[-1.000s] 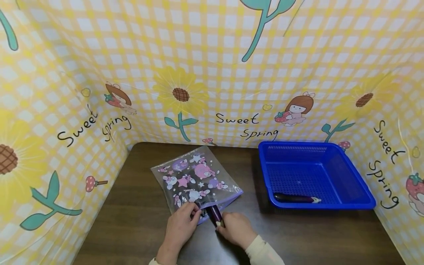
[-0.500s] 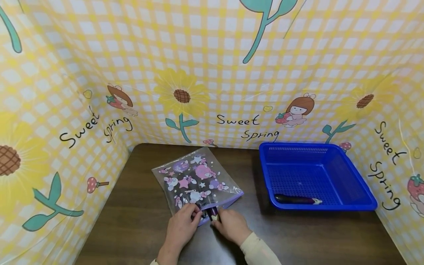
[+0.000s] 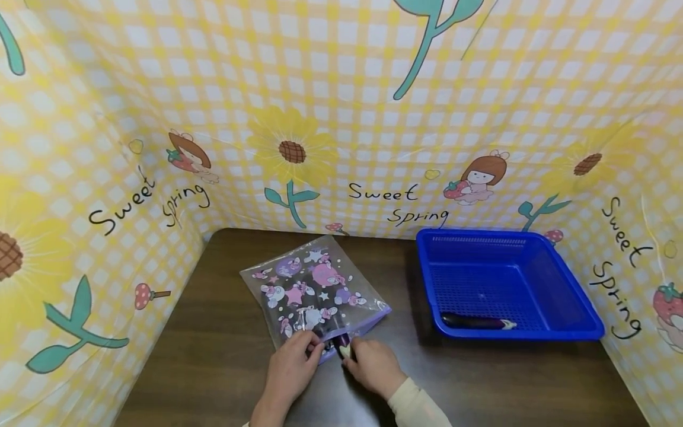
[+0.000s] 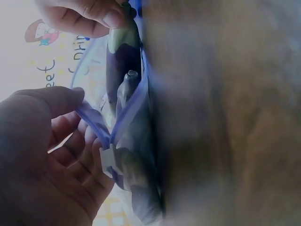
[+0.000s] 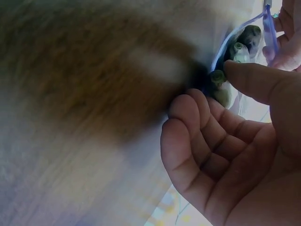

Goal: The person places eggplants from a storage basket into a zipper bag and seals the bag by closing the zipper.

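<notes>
A clear zip bag (image 3: 304, 296) with pink and purple cartoon prints lies on the table, its purple-edged mouth facing me. My left hand (image 3: 290, 363) pinches the upper lip of that mouth, holding it apart. In the left wrist view a white slider (image 4: 108, 159) sits at the corner of the zip. My right hand (image 3: 376, 365) holds an eggplant (image 3: 342, 345) by its pale stem end; most of its body is inside the bag. Other eggplants (image 4: 141, 197) lie inside, their stem ends (image 5: 239, 49) showing beside the held one in the right wrist view.
A blue plastic basket (image 3: 555, 284) stands on the right of the dark wooden table (image 3: 203, 332). One more eggplant (image 3: 475, 321) lies along its near wall. Yellow checked cloth (image 3: 368, 136) surrounds the table's back and sides.
My right hand has moved forward and a little left, sliding the eggplant deeper into the bag's mouth. The left hand keeps its pinch on the lip. The basket has not moved.
</notes>
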Available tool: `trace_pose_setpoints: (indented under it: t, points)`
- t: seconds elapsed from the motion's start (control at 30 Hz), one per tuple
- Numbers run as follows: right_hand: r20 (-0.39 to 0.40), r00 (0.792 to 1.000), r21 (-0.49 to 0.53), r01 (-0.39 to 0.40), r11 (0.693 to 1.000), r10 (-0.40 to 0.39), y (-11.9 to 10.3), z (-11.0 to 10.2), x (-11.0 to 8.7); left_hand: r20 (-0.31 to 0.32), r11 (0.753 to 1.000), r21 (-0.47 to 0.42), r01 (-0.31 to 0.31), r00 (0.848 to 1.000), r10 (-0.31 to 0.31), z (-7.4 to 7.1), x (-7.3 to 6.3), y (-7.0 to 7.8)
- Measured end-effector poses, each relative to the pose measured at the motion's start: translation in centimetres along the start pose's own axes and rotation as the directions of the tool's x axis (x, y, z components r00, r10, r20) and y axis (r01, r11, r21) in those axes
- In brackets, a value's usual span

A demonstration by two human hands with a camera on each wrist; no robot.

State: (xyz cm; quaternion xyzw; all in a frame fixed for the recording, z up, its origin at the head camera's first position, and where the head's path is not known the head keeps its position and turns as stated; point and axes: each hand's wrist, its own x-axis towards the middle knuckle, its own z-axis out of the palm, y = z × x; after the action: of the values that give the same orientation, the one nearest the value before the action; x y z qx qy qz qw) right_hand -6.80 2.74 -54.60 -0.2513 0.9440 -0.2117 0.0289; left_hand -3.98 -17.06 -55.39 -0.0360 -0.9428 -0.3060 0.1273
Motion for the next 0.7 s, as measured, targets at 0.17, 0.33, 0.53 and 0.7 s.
trace_pose_setpoints:
  t: [0.17,0.33,0.53,0.7]
  points:
    - [-0.031,0.999,-0.013,0.019,1.000,-0.020,-0.2,-0.2,0.1,-0.011,1.000,0.000,-0.011,1.000,0.011,-0.3,0.0,0.1]
    - [-0.032,0.999,-0.022,0.018,1.000,-0.019,-0.6,-0.2,0.2,-0.011,1.000,0.013,-0.013,1.000,0.013,-0.5,0.0,0.3]
    - [-0.025,1.000,-0.038,-0.002,0.999,0.001,-0.9,0.4,0.8,-0.028,0.999,0.034,-0.031,0.999,0.032,-0.8,-0.1,0.5]
    - [-0.049,0.999,-0.036,-0.023,0.999,0.021,-1.2,0.9,1.3,-0.039,0.996,0.072,-0.053,0.998,0.056,-1.0,-0.1,0.7]
